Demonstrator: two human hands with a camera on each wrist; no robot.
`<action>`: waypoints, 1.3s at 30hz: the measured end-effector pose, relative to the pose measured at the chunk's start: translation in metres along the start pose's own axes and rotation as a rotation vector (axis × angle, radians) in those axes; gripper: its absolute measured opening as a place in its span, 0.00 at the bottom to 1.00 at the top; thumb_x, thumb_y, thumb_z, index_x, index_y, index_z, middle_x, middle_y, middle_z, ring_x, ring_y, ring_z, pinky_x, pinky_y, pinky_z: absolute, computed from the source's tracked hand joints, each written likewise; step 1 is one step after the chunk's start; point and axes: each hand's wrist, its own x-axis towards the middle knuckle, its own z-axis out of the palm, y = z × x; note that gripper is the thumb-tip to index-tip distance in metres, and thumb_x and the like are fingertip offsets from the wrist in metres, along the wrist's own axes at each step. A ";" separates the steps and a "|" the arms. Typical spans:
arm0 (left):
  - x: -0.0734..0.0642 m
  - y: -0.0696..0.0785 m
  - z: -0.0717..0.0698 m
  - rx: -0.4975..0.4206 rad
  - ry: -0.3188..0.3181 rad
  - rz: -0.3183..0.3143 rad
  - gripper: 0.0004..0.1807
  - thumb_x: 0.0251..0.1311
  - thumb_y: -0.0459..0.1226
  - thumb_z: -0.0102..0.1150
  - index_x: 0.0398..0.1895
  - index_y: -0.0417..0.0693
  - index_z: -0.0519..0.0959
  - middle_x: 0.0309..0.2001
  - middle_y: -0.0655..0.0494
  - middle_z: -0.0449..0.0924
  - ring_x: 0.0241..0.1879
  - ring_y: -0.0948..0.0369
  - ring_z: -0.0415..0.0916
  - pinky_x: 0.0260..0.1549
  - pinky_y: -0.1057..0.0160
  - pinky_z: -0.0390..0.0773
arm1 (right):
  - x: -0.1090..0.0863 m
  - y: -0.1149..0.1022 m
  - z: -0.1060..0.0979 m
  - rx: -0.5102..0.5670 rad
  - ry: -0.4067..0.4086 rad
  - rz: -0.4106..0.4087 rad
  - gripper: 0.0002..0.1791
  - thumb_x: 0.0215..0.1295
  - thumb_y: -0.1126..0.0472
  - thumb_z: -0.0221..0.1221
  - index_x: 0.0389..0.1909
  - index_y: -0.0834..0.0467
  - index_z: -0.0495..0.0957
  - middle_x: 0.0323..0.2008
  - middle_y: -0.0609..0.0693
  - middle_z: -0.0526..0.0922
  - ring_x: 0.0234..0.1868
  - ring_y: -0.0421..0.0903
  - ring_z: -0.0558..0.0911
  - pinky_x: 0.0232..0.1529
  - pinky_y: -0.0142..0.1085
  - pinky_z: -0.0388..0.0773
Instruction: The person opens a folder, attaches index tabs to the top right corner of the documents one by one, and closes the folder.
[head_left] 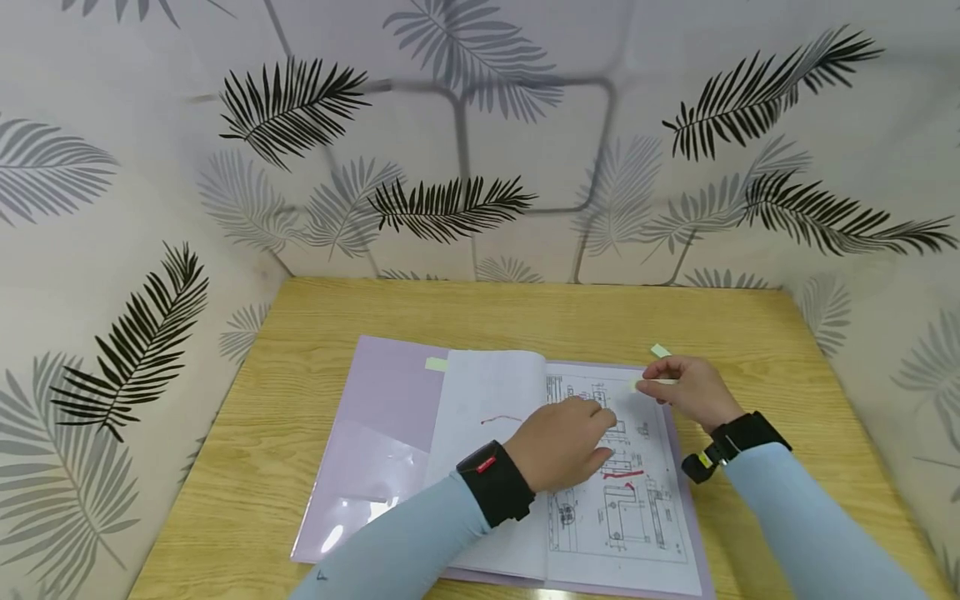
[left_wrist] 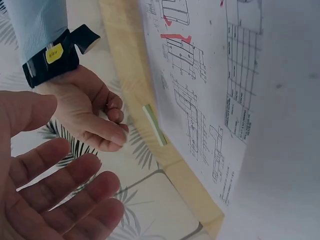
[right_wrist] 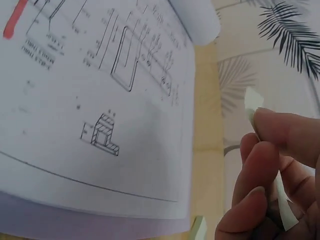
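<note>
A lilac folder (head_left: 390, 387) lies spread on the table, with a printed technical drawing (head_left: 663, 437) on its right side and a white turned-over page (head_left: 480, 387) on its left. My right hand (head_left: 697, 392) is over the drawing's upper right corner. Between its thumb and finger it pinches a pale green sticky strip (right_wrist: 254, 100), whose other end shows below the fingers. Above the middle of the drawing hovers my left hand (head_left: 562, 442); its fingers are relaxed and hold nothing in the left wrist view. A small pale green sticky-note pad (head_left: 660, 351) lies just beyond the folder.
A pale green tab (head_left: 436, 364) sticks out from the turned page's left edge. Red marks (head_left: 624, 475) cross the drawing. The wooden table (head_left: 247, 433) backs onto a leaf-patterned wall covering (head_left: 525, 142).
</note>
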 end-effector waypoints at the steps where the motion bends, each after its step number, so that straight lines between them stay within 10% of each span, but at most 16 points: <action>1: 0.006 0.000 0.001 0.002 -0.042 -0.002 0.20 0.64 0.51 0.57 0.54 0.51 0.76 0.47 0.59 0.78 0.43 0.66 0.74 0.43 0.70 0.76 | 0.004 0.003 0.000 -0.008 -0.006 0.011 0.20 0.59 0.50 0.67 0.42 0.62 0.79 0.43 0.58 0.80 0.34 0.50 0.78 0.34 0.38 0.76; 14: 0.073 -0.007 0.048 0.062 -0.359 -0.086 0.21 0.61 0.55 0.59 0.49 0.53 0.78 0.53 0.58 0.72 0.45 0.64 0.72 0.47 0.67 0.75 | 0.034 0.032 0.004 -0.089 -0.023 0.063 0.15 0.60 0.54 0.65 0.40 0.62 0.82 0.31 0.52 0.80 0.32 0.48 0.76 0.32 0.36 0.73; 24: 0.092 -0.005 0.054 0.147 -0.420 -0.145 0.41 0.56 0.59 0.61 0.68 0.48 0.66 0.57 0.56 0.69 0.54 0.61 0.67 0.52 0.66 0.72 | 0.039 0.036 0.004 -0.130 -0.027 0.074 0.12 0.62 0.56 0.64 0.37 0.63 0.82 0.28 0.51 0.82 0.29 0.46 0.78 0.30 0.35 0.72; 39: 0.104 -0.013 0.070 0.190 -0.452 -0.143 0.54 0.43 0.69 0.63 0.71 0.53 0.61 0.58 0.58 0.65 0.54 0.61 0.65 0.53 0.65 0.72 | 0.045 0.042 0.008 -0.127 -0.032 0.150 0.11 0.63 0.55 0.62 0.39 0.60 0.82 0.32 0.52 0.81 0.32 0.49 0.76 0.32 0.36 0.72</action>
